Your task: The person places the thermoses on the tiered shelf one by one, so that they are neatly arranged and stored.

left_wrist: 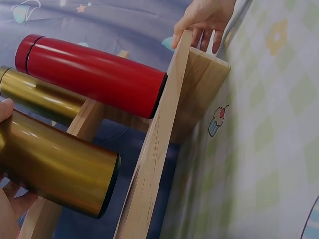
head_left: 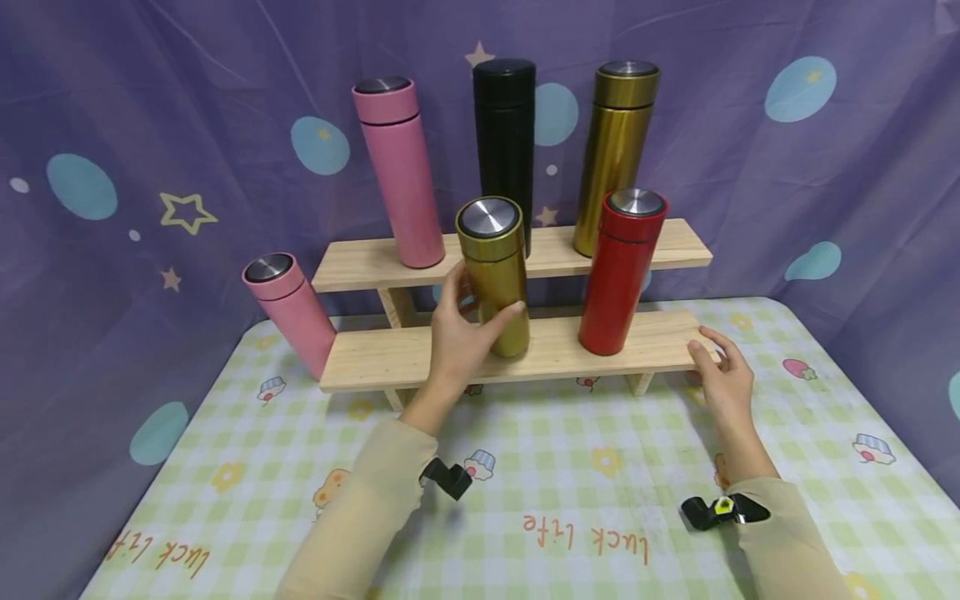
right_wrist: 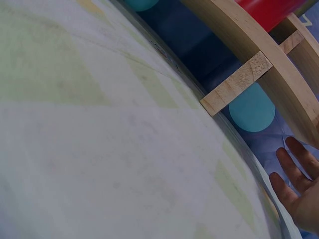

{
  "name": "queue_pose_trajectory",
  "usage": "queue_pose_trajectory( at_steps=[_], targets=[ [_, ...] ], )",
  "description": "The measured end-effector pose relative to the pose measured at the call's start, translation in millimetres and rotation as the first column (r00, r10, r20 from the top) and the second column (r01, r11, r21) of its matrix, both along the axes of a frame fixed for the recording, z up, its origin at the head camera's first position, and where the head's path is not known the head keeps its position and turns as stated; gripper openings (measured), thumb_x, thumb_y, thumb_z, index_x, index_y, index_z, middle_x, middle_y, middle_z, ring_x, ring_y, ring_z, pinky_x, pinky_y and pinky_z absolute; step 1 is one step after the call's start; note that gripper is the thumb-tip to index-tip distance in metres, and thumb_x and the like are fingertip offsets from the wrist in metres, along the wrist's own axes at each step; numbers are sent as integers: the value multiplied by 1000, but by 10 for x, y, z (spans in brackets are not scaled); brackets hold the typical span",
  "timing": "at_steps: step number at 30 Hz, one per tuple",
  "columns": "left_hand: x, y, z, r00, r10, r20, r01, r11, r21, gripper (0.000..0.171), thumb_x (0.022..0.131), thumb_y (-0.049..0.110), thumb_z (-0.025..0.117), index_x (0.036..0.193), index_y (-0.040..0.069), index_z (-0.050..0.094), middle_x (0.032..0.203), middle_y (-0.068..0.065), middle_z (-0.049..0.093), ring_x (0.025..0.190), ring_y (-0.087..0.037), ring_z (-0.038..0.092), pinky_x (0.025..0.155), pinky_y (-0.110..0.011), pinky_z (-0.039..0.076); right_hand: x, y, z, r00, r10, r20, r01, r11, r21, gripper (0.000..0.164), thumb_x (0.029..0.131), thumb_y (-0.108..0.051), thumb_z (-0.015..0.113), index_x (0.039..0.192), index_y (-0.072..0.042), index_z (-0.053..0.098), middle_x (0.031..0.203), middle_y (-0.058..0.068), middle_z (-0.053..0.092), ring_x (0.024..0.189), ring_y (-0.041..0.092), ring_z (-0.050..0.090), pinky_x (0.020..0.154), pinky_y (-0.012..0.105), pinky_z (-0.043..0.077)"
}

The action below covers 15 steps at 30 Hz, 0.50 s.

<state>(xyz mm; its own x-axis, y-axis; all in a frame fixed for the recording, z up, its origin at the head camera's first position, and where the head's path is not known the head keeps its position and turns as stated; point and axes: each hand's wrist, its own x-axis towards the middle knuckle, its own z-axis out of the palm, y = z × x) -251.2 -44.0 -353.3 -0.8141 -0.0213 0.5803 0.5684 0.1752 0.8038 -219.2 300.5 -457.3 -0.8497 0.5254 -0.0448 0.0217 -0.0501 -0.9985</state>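
My left hand (head_left: pixel 460 337) grips a short gold thermos bottle (head_left: pixel 491 279) with a silver lid top, thumb in front and fingers round the far side. In the left wrist view the base of this gold bottle (left_wrist: pixel 75 169) stands a small gap off the lower board (left_wrist: pixel 154 144) of a two-step wooden shelf. At the right end of that lower board (head_left: pixel 555 346), my right hand (head_left: pixel 726 379) pinches the corner between thumb and index finger. Its other fingers (right_wrist: pixel 291 169) hang below the board. To the right of the gold bottle, a red thermos (head_left: pixel 622 275) stands on the lower board.
On the upper board (head_left: pixel 352 265) stand a tall pink thermos (head_left: pixel 405 179), a tall black thermos (head_left: pixel 506 133) and a tall gold thermos (head_left: pixel 615 158). A shorter pink thermos (head_left: pixel 292 312) is on the checked tablecloth (head_left: pixel 540 467) beside the shelf's left end. A purple curtain (head_left: pixel 225 100) hangs behind.
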Motion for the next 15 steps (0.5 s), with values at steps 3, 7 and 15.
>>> queue_pose_trajectory(
  at_steps=[3,7,15],
  targets=[
    [21,52,37,1000,-11,20,11,1000,2,78,78,15,86,144,7,45,132,-11,57,114,-25,57,93,-40,49,-2,4,-2,1000,-1,-10,1,1000,1,47,92,-29,72,136,-20,60,90,-11,63,76,3,60,68,14,52],
    [161,117,181,999,-19,49,20,1000,-10,77,78,7,84,144,-1,43,131,-19,57,115,-31,56,94,-44,49,2,3,-1,1000,6,-15,-6,1000,-5,47,92,-29,72,136,-20,60,90,-10,63,76,3,61,68,14,52],
    [43,156,62,997,-27,66,29,999,-32,80,79,16,85,146,6,42,128,-14,59,114,-25,57,92,-45,48,7,-5,4,1000,8,-7,-8,1000,0,46,92,-30,71,136,-21,60,87,-11,63,74,2,62,67,14,51]
  ],
)
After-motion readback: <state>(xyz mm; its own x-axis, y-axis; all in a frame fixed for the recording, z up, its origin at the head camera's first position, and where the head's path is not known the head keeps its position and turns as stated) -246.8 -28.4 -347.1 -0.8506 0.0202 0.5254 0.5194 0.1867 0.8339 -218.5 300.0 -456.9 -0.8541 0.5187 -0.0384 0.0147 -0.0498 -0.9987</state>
